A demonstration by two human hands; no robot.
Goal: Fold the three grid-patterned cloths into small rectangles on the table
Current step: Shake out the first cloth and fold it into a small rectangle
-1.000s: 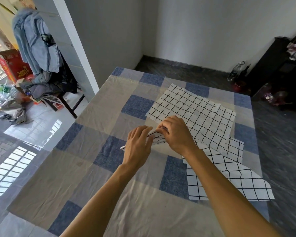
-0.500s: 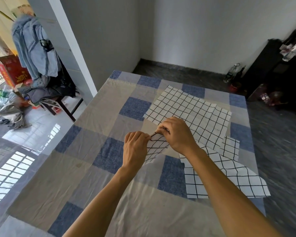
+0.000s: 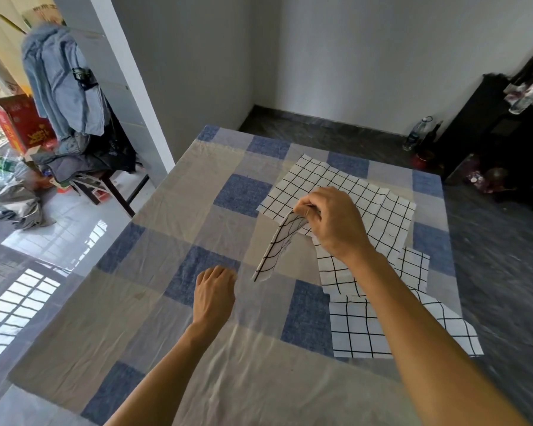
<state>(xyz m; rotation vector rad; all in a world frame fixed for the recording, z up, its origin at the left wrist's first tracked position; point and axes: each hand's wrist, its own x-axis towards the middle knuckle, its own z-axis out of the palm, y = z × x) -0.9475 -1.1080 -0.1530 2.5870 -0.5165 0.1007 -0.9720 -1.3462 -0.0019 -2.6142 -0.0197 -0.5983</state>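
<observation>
Your right hand (image 3: 330, 222) has its grip pinched on a corner of the fine-grid cloth (image 3: 366, 198), with thumb and fingers curled round the edge. That corner is raised off the table (image 3: 154, 327), so a flap hangs down and to the left below your knuckles. The rest of that cloth lies flat on the far right part of the table. Your left hand (image 3: 214, 293) is apart from the flap, over a blue patch of the table. Its grip is loose, fingers bent and holding nothing, and whether it touches the surface cannot be told. The medium-grid cloth (image 3: 413, 269) lies beside your right forearm, partly under the first. The large-grid cloth (image 3: 360, 333) lies nearest you at the table's right edge, one corner reaching past it.
</observation>
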